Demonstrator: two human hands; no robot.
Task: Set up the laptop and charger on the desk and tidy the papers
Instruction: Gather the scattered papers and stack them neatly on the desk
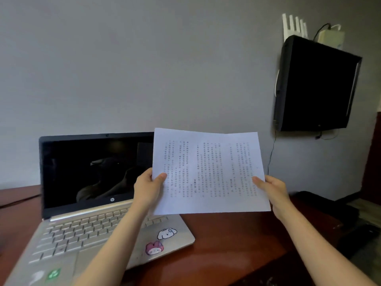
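Observation:
White printed papers [208, 172] are held up in the air above the desk, turned sideways so the text runs vertically. My left hand [147, 187] pinches their left edge with the thumb on the front. My right hand [272, 189] pinches the right edge the same way. An open silver laptop [88, 230] with a dark screen and cartoon stickers on its palm rest stands on the reddish-brown desk [226, 250] at the left, partly behind the papers and my left forearm. I cannot pick out the charger.
A black wall-mounted screen [315, 85] hangs at the upper right with a white router [294, 25] above it and a thin cable [271, 157] running down the wall. Dark objects [329, 205] lie at the desk's right edge. A dark cable [18, 201] crosses the desk's far left.

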